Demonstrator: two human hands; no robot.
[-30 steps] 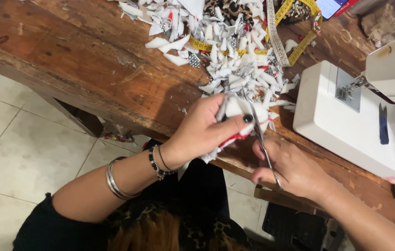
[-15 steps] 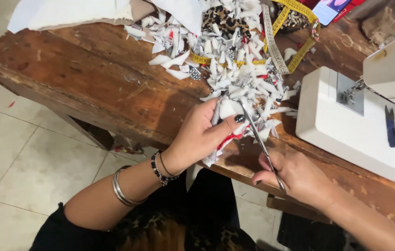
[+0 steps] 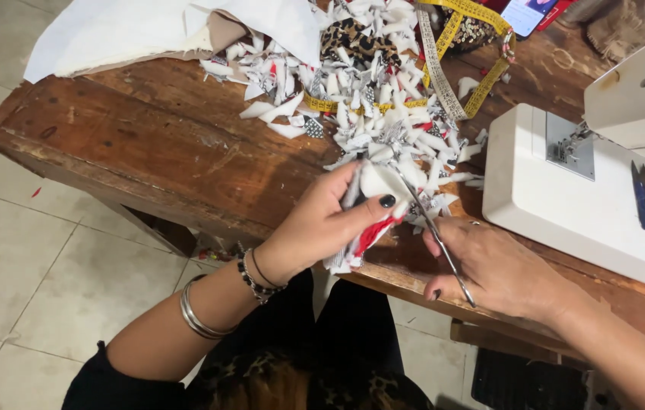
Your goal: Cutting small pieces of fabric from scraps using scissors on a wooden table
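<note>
At the near edge of the wooden counter (image 3: 148,159), a pair of scissors (image 3: 435,231) lies along a slanted axis, running from the handles low and right, in the right hand (image 3: 501,269), up and to the left toward the tips, which point away from the person into a bundle of fabric strips (image 3: 372,209). Blades appear nearly together, with the tips meeting the white top of the bundle; whether they bite the cloth cannot be told. The right hand's grip is wrapped about the handles, fingers curled through and over them, knuckles uppermost. The left hand (image 3: 322,224) holds the bundle in a firm grip, thumb with dark nail polish pressed across the front, fingers behind; the bundle stands roughly upright, white with grey print and a streak of red at its lower part, its bottom end hanging just over the counter's edge. Bangles (image 3: 197,315) and a beaded bracelet (image 3: 250,277) sit on the left forearm. Just beyond the bundle, a heap of cut fabric scraps (image 3: 368,99) of the same white print covers the middle of the counter, touching the bundle's far side. A yellow measuring tape (image 3: 455,72) loops across the far part of that heap. A white sewing machine (image 3: 588,190) stands at the right, near the right hand but apart from it, with a small blue tool (image 3: 641,197) lying on its bed. A white sheet of cloth (image 3: 148,34) drapes over the far left corner of the counter. Pale tiled floor (image 3: 26,250) shows below left.
</note>
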